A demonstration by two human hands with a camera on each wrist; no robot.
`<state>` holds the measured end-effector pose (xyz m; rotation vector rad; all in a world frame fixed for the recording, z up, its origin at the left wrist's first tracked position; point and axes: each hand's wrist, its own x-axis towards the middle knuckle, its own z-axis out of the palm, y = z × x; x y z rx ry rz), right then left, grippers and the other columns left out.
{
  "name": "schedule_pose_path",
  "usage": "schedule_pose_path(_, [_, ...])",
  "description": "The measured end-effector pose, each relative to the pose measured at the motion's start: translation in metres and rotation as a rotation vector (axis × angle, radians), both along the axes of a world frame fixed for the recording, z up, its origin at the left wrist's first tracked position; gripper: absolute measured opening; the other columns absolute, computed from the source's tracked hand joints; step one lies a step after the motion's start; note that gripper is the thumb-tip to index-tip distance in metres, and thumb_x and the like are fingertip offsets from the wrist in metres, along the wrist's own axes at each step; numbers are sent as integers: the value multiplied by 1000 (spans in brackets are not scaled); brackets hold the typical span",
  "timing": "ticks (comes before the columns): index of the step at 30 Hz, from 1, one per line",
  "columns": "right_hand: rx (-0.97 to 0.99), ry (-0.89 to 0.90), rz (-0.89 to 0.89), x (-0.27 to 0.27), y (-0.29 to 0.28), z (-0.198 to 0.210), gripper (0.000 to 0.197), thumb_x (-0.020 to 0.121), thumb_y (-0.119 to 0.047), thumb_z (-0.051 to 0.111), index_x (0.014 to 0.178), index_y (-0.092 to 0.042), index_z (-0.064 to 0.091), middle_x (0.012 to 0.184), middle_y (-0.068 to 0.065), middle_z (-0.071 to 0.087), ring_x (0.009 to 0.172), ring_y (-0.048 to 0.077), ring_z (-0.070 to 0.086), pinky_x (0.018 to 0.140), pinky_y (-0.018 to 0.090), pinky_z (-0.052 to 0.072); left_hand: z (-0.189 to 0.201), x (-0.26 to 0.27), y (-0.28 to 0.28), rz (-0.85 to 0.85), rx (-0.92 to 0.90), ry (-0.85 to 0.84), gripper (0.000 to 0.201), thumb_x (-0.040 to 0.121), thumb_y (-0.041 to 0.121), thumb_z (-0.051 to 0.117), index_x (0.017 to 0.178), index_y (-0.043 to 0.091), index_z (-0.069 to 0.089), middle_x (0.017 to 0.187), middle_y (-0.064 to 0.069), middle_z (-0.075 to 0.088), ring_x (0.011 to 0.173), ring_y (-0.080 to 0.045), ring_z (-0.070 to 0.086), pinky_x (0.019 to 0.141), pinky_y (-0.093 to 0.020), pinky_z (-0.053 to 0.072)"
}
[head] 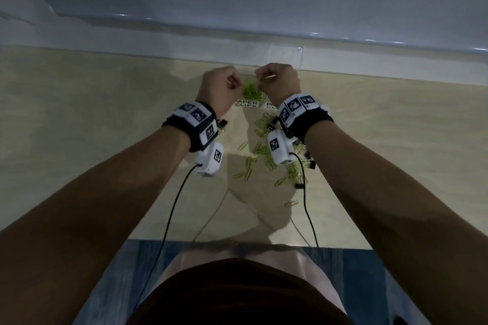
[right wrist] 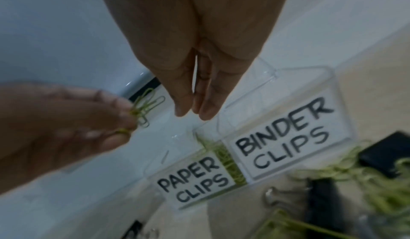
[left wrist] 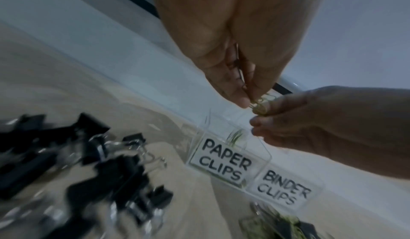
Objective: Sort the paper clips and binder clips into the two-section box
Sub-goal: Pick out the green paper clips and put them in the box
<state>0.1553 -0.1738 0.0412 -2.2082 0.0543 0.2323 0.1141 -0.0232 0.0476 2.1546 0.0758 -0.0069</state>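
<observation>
A clear two-section box (right wrist: 332, 88) stands at the table's far edge, labelled PAPER CLIPS (head: 247, 103) and BINDER CLIPS (right wrist: 281, 144). Green paper clips (head: 252, 91) lie in its paper-clip section; the binder section shows nothing inside. My left hand (head: 239, 87) hovers above the box and pinches a small tangle of green paper clips (right wrist: 146, 109). My right hand (head: 260, 74) is close beside it, fingers curled and fingertips (right wrist: 184, 109) pressed together, with no clip visible in them. Loose paper clips (head: 261, 149) and black binder clips (left wrist: 106, 163) lie on the table in front of the box.
A white ledge and wall (head: 237, 50) run just behind the box. More binder clips (head: 307, 159) sit under my right wrist, and one (head: 224, 123) by my left wrist. Black cables (head: 171, 214) hang from both wrist cameras. The table's near edge (head: 264, 243) is at my lap.
</observation>
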Motion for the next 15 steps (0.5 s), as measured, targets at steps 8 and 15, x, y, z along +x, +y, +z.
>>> schedule_pose_path(8, [-362, 25, 348, -82, -55, -17, 21, 84, -2, 54, 90, -14, 70, 93, 6, 69, 77, 16, 60, 77, 32, 54, -17, 31, -24, -187, 356, 25, 14, 84, 8, 59, 96, 7, 64, 107, -11, 60, 89, -23, 59, 80, -30, 47])
schedule_pose_path(15, [-517, 167, 217, -134, -60, -46, 50, 77, -36, 72, 116, -10, 55, 117, 9, 53, 105, 28, 52, 84, 35, 47, -43, -57, -39, -548, 417, 185, 31, 81, 32, 68, 106, 16, 59, 108, 1, 52, 94, -13, 51, 85, -32, 47])
